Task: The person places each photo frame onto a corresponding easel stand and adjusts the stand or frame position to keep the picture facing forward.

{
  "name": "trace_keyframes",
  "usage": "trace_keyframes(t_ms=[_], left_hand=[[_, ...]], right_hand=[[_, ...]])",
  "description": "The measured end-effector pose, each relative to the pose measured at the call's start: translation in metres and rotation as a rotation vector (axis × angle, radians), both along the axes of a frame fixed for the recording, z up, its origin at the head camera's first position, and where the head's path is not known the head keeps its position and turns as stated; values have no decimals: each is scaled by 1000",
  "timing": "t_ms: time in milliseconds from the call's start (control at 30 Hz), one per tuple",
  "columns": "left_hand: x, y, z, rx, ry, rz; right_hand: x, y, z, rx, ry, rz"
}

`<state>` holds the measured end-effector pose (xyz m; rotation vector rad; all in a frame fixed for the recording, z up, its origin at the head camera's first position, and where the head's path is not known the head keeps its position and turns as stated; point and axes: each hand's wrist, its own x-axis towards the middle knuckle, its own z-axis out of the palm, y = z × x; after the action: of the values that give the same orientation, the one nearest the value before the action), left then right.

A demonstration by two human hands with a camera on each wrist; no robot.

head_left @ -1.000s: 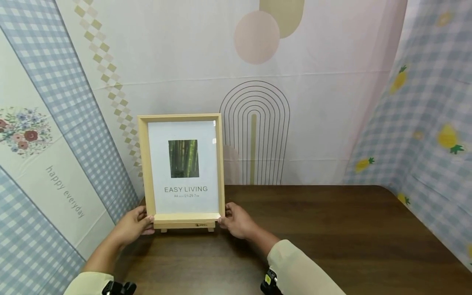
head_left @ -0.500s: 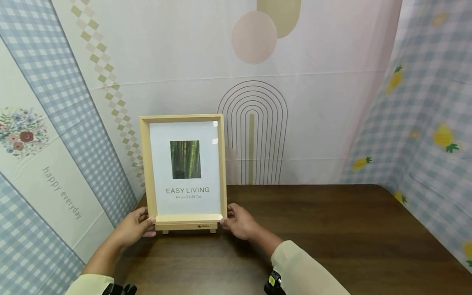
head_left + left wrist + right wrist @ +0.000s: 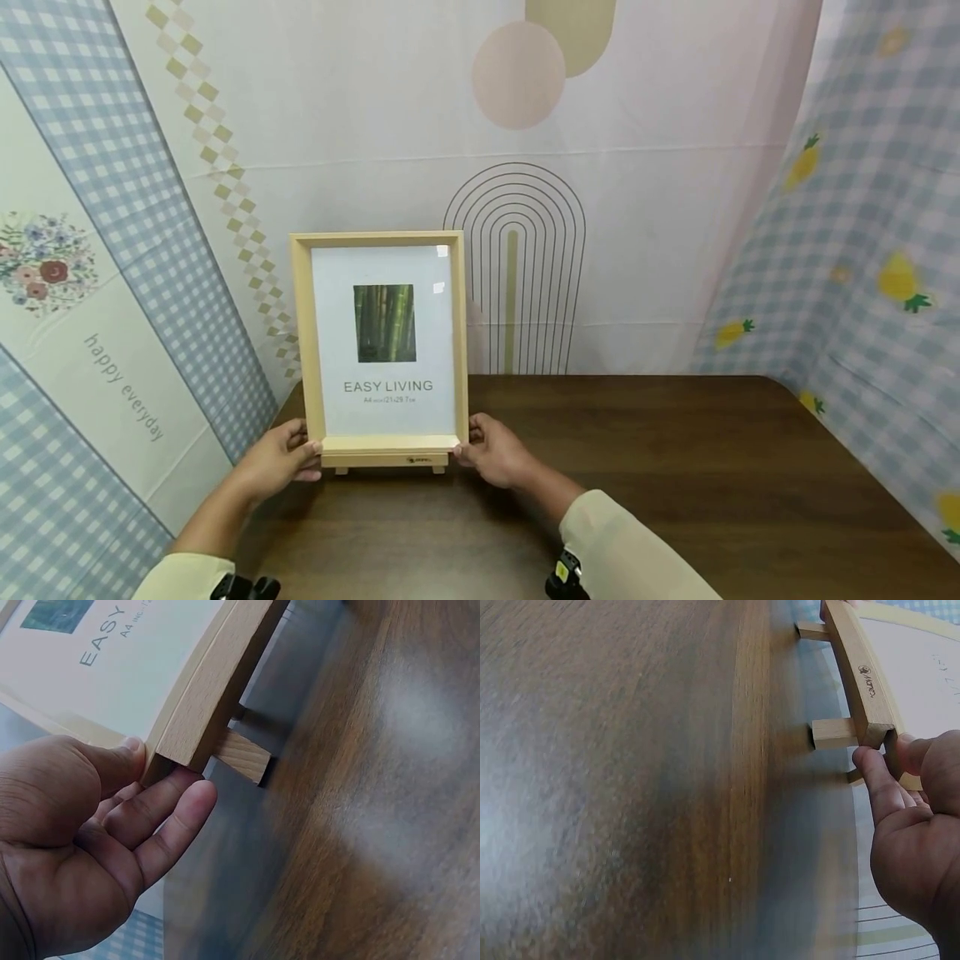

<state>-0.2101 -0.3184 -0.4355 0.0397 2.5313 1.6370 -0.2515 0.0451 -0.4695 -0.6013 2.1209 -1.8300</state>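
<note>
A light wood picture frame [image 3: 461, 333] with a bamboo photo and "EASY LIVING" print stands upright on a small wooden easel [image 3: 375, 460] at the left of the table. My left hand [image 3: 277, 462] pinches the lower left corner, thumb [image 3: 124, 761] on the frame's front edge and fingers curled beneath the easel's ledge. At the lower right corner my right hand [image 3: 498, 454] holds on the same way, with a fingertip [image 3: 864, 756] under the end of the ledge. Short easel feet [image 3: 244, 756] poke out below; the rest of the easel is hidden behind the frame.
The dark brown wooden table [image 3: 637, 467] stretches far to the right. A white patterned cloth [image 3: 637, 250] hangs behind its back edge, with blue checked cloths [image 3: 135, 158] on the left and right sides.
The picture frame and easel have shifted a little to the right, both hands moving along with them and keeping their hold at the lower corners.
</note>
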Motion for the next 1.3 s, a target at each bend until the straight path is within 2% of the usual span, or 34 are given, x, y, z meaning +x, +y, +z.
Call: trace_keyframes(t_ms=[200, 567, 900, 1300], left_hand=[[0, 4, -1, 7, -3, -19], [5, 10, -3, 8, -33, 5], [6, 11, -6, 3, -14, 0], [5, 20, -5, 3, -9, -8]], right_hand=[[2, 8, 1, 37, 36, 8], [9, 14, -1, -4, 1, 9], [11, 16, -3, -50, -26, 12], [8, 26, -4, -12, -27, 7]])
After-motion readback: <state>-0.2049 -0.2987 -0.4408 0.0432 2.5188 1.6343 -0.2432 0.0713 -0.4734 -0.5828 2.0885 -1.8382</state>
